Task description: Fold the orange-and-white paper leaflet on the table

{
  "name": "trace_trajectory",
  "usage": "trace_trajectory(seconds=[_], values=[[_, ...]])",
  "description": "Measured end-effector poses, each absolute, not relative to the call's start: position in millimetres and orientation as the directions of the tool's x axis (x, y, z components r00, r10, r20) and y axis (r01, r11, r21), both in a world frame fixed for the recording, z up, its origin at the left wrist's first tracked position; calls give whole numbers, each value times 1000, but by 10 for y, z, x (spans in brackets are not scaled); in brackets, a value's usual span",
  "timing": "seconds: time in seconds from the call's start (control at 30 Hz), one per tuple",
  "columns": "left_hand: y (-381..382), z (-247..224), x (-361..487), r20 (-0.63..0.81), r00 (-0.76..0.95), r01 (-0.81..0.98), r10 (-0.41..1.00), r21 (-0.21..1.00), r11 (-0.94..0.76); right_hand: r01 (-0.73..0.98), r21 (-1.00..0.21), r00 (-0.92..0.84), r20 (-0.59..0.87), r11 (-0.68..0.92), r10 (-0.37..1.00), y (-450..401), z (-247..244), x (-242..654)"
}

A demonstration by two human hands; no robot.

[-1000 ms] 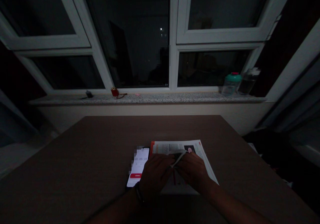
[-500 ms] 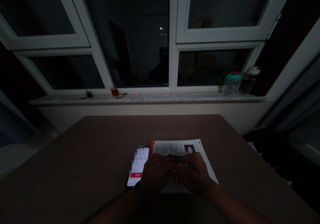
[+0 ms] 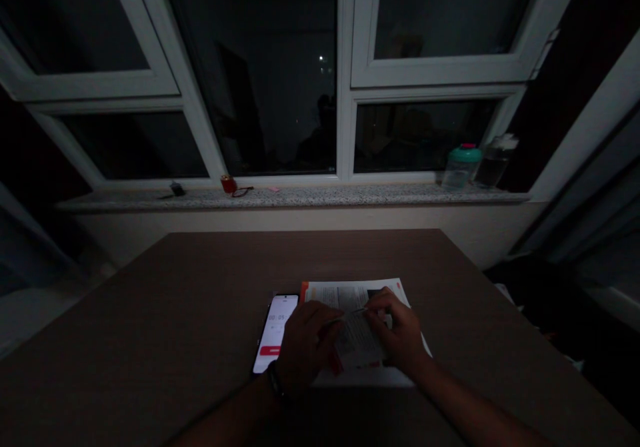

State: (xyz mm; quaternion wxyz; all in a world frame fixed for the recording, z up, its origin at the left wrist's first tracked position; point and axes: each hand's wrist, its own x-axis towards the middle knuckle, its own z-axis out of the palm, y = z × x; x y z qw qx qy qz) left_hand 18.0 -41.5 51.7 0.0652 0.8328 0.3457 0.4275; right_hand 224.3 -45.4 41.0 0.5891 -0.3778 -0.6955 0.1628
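My left hand (image 3: 309, 342), with a dark band at the wrist, is closed in a pinch above the left part of a printed booklet (image 3: 357, 287). Above its right part, my right hand (image 3: 399, 330) pinches with thumb and index finger. A thin, pale sliver (image 3: 358, 310) shows at the right fingertips and points toward the left hand. Dim light hides what kind of thing it is and what the left fingers hold. Beside the left hand lies a phone (image 3: 273, 327) with a lit timer screen, partly covered by that hand.
The brown table (image 3: 200, 300) reaches toward the window wall. On the granite sill (image 3: 310, 195) stand a shaker bottle (image 3: 461, 167) with a teal lid, a clear bottle (image 3: 495, 160), a small red bottle (image 3: 229, 184) and a small dark item (image 3: 177, 188).
My hands were together over the booklet and have moved apart, the right one to the right. More of the page between them shows, and the thin sliver has come into sight.
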Motion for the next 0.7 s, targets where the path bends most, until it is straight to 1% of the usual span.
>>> trace_trajectory(seconds=[0.1,0.2,0.33,0.5,0.6,0.7], values=[[-412,485,174,580,406,508,706,499,-702,299,-795,-2,553,528,833,-414,385,2257],[-407,472,177,513,414,499,752,563,-659,263,-852,-21,465,453,885,-379,350,2271],[-400,478,188,490,394,495,778,600,-629,221,-875,-45,432,431,901,-360,321,2290],[-398,474,199,464,381,482,800,638,-600,201,-892,-33,407,404,913,-363,331,2297],[-393,470,204,419,382,473,823,677,-564,185,-912,-25,367,365,930,-344,326,2299],[-380,468,213,406,367,443,837,715,-540,174,-929,5,334,328,943,-300,287,2315]])
